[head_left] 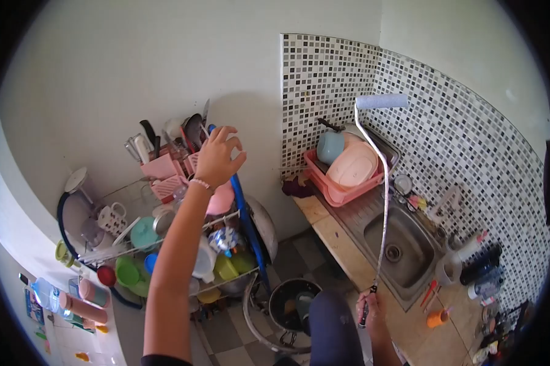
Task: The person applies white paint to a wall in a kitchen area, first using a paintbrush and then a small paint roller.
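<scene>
My right hand (pixel 372 310) is closed around the dark handle of a paint roller (pixel 385 195). Its long white rod rises past the sink, and the pale roller sleeve (pixel 382 101) is up in front of the mosaic tiles. My left hand (pixel 220 152) reaches out over a dish rack, fingers loosely bent and apart. It overlaps the rack's blue side frame (pixel 244 210) near the top, beside pink utensil holders (pixel 165 174) filled with knives and ladles. A beaded bracelet circles the left wrist. My raised knee (pixel 335 329) shows at the bottom.
A steel sink (pixel 403 250) is set in the tiled counter (pixel 327 238) on the right. A pink basin (pixel 339 194) of dishes stands at its far end. Below, a dark pan (pixel 290 299) lies near the checkered floor (pixel 238 335). Bottles (pixel 83 308) stand at left.
</scene>
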A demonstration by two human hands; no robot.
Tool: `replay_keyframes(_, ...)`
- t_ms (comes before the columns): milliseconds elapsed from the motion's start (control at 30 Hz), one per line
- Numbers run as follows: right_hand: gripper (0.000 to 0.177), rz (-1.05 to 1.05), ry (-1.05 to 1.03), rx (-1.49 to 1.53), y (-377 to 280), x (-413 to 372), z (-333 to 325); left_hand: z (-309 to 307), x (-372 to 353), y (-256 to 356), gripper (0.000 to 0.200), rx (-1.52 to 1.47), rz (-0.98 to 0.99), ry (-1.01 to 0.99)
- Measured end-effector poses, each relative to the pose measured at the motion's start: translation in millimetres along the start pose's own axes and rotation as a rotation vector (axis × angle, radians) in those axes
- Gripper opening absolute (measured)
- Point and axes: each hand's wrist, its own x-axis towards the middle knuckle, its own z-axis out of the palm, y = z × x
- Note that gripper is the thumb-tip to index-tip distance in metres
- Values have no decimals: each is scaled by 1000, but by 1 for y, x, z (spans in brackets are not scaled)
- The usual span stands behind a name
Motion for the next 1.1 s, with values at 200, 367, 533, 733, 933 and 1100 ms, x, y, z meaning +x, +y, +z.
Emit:
replay_keyframes(200,42,-45,-3,88,61,191,22,11,45,-12,16,66,58,-371)
replay_keyframes(367,43,-84,-99,138,-15,383,27,-13,254,-18,14,212,301,-277)
replay_keyframes(533,43,-178,-155,47,-111,468,19,-49,457,-31,44,586,216,153)
replay_keyframes(733,38,-78,78,-170,-157,410,27,-85,608,-15,121,659,216,156)
replay_keyframes(933,38,-119,486,-302,-143,397,52,-71,677,-44,149,712,-19,-114)
replay_keyframes(1100,32,39,661,-69,-227,432,72,-69,678,-41,154,727,-50,-93)
